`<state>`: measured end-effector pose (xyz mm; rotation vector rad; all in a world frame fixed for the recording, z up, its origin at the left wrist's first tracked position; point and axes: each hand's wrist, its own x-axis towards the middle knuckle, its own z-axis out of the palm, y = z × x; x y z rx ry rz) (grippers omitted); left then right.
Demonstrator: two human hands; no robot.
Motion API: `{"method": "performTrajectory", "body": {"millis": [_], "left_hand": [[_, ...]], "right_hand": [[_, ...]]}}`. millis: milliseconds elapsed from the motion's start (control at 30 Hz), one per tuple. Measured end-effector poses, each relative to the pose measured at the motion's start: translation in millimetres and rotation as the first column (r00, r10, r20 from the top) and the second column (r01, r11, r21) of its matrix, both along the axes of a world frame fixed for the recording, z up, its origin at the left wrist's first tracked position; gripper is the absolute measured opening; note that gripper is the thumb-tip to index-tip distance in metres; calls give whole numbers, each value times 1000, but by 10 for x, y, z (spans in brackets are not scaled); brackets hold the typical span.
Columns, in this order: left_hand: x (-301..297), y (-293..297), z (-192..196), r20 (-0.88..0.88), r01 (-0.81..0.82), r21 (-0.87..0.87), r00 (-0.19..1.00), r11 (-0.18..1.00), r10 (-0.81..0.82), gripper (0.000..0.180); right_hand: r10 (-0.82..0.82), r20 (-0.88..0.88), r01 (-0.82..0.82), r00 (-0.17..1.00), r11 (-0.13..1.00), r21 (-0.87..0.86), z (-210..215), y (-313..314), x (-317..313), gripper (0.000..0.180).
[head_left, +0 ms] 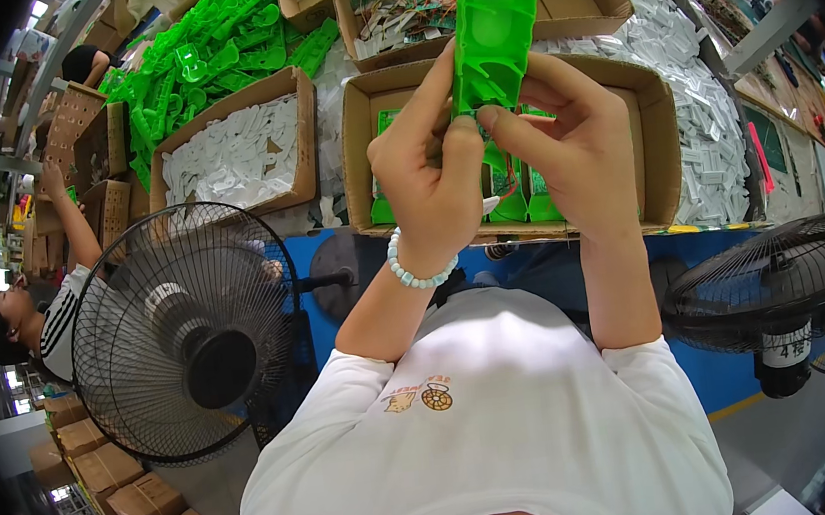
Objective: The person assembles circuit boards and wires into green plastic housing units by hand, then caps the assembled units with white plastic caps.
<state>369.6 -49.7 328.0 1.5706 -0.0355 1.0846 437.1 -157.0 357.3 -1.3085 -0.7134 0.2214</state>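
Note:
Both hands hold a bright green plastic housing [496, 22] upright above a cardboard box [659, 146]. My left hand [429, 170] grips its lower left side, with a beaded bracelet on the wrist. My right hand [577, 145] closes on the lower right side, fingers behind it. The two thumbs meet at the housing's lower end, where a small dark part shows between them, too small to name. Thin red wires [509, 185] hang below the thumbs, near a small white piece [490, 205]. More green housings [542, 208] lie in the box, partly hidden by my hands.
A box of white plastic pieces [231, 161] stands at left, before a heap of green parts [201, 63]. Behind the hands, another box holds wired circuit boards [402, 17]. White parts [705, 126] cover the right. Fans [189, 331] flank me; a co-worker [61, 304] is at left.

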Motion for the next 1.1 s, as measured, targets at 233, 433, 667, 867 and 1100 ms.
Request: {"method": "performTrajectory", "body": {"millis": [233,433,667,867,1100], "left_hand": [[8,27,2,-61,-73,82,995,994,78,46],[155,146,161,31,84,-203,996,976,-79,48],[255,317,583,180,410,-370,912,834,-369,44],[334,396,600,129,387,-424,921,819,-368,41],[390,425,539,133,245,-392,969,887,-209,38]], "right_hand": [[-13,4,13,1000,999,29,-67,76,12,39],[199,-174,-169,964,970,175,-26,12,251,47],[240,146,-213,960,961,-176,-245,-230,225,51],[255,94,-229,962,947,-226,-330,-111,40,48],[287,-109,-301,952,943,-144,-196,-285,-10,51]]}}
